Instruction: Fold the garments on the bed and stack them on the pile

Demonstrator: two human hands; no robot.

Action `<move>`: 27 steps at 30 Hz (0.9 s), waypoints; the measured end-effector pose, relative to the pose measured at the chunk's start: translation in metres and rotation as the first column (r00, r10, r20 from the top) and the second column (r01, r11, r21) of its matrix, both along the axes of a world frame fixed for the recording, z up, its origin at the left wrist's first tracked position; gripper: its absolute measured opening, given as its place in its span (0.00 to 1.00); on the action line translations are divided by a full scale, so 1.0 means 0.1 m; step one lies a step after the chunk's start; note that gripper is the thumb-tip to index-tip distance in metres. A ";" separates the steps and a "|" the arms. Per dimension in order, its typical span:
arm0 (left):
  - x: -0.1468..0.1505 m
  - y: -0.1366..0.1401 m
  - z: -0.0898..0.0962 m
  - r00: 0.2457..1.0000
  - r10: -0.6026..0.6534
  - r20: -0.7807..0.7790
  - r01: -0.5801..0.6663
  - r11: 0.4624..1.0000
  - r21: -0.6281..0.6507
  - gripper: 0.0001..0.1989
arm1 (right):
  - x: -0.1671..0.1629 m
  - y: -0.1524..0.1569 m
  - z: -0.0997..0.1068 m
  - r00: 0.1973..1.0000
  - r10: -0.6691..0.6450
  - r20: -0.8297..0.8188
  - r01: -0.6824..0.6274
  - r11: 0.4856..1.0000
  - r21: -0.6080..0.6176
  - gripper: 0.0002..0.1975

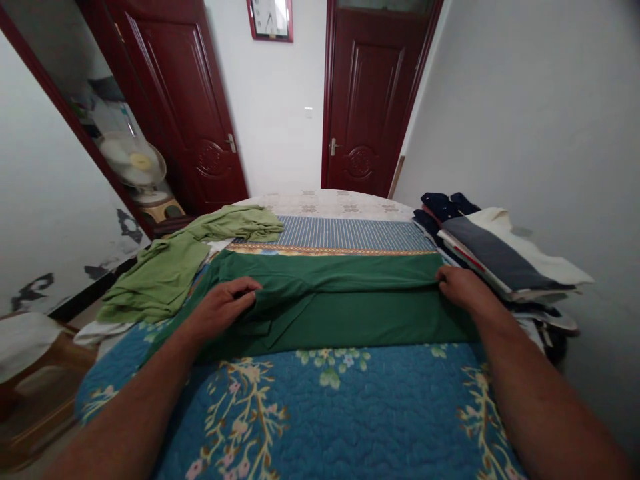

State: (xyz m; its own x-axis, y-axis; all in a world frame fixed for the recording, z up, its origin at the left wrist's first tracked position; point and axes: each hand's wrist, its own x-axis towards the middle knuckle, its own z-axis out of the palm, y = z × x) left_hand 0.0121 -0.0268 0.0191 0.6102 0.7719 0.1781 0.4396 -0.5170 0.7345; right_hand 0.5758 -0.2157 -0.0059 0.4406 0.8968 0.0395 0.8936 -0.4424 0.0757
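Note:
A dark green garment (pixel 360 317) lies spread as a long strip across the blue floral quilt (pixel 380 407), with folds and creases towards its left half. My left hand (pixel 225 307) rests at its left part, fingers drawn together on a raised bit of the cloth; the fingertips are partly hidden. At the opposite end, my right hand (pixel 463 288) pinches the garment near its right edge. Just beyond my left hand, a crumpled light green garment (pixel 160 277) lies along the left side of the table.
A stack of folded clothes (pixel 500 250) stands on the right, close to my right hand. Behind the green garment are a striped cloth (pixel 350 232) and a pale patterned tablecloth (pixel 325 202). A wooden stool (pixel 55 357) stands at the left, a fan (pixel 133 160) farther back.

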 end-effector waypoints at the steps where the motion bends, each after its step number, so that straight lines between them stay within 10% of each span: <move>1: -0.01 0.02 -0.01 0.996 0.041 0.083 -0.042 0.999 0.005 0.15 | -0.02 0.00 0.01 1.000 -0.003 0.001 0.003 1.000 0.012 0.13; 5: -0.10 0.11 -0.09 0.943 0.111 0.315 -0.049 0.979 -0.198 0.19 | -0.04 0.00 0.03 0.999 -0.025 -0.025 0.025 1.000 0.015 0.13; 9: -0.13 0.10 -0.12 0.988 -0.030 0.154 0.080 0.942 -0.326 0.19 | -0.05 -0.01 0.05 0.997 -0.049 -0.063 0.047 0.998 -0.038 0.15; 19: 0.03 0.56 -0.01 0.981 0.095 -0.170 -0.073 0.989 0.129 0.26 | -0.17 -0.06 0.15 0.987 -0.153 -0.059 0.143 0.980 -0.139 0.16; 27: 0.15 1.12 -0.56 0.903 0.171 -0.394 -0.017 0.930 0.367 0.37 | -0.29 -0.11 0.25 0.979 -0.195 -0.064 0.181 0.967 -0.179 0.19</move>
State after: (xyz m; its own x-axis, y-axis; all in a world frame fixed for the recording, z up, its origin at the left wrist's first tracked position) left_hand 0.0268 0.0854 -0.0367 0.6147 0.7648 0.1929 0.7208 -0.6440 0.2564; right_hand 0.5471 -0.2264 0.0188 0.5977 0.7876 -0.1502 0.8017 -0.5899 0.0969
